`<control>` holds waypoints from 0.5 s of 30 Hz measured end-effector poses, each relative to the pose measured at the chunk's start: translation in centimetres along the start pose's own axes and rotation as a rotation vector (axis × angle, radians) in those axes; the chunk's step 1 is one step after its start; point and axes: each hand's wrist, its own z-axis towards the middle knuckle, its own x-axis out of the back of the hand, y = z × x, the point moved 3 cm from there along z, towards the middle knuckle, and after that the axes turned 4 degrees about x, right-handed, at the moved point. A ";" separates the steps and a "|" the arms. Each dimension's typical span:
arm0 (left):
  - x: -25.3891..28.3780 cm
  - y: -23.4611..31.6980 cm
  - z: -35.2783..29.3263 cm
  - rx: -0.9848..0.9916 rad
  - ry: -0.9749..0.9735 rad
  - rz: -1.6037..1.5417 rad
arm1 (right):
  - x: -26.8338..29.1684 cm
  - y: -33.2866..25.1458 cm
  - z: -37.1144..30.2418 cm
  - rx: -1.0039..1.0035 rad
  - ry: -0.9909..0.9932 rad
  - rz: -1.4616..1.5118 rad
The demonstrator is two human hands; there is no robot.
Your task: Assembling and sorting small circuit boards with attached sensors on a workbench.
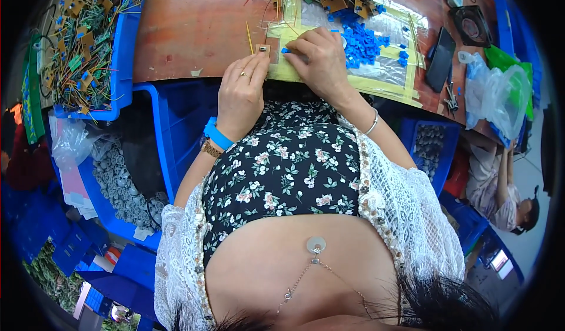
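Observation:
My left hand rests at the table's near edge, its fingers closed on a small tan circuit board with a dark component on it. A yellow wire sticks up from the board. Just to the right, my right hand pinches a small blue plastic piece between thumb and forefinger, a short gap from the board. Beyond that hand lies a heap of similar blue pieces on the taped sheet. Its curled fingers are partly hidden behind the knuckles.
Wired circuit boards are piled at the far side, and more fill a blue tray at left. A phone, a black fan and plastic bags lie right. Blue bins with grey parts stand below; another person sits at right.

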 end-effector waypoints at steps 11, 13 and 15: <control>-0.5 0.7 -0.5 0.129 -0.042 0.268 | -2.7 -1.1 1.9 -0.056 -0.016 0.228; -0.4 0.7 -0.7 0.138 -0.041 0.268 | -3.1 -1.1 2.4 -0.064 -0.015 0.276; -0.4 0.5 -0.8 0.146 -0.039 0.271 | -3.4 -1.0 2.9 -0.073 -0.097 0.314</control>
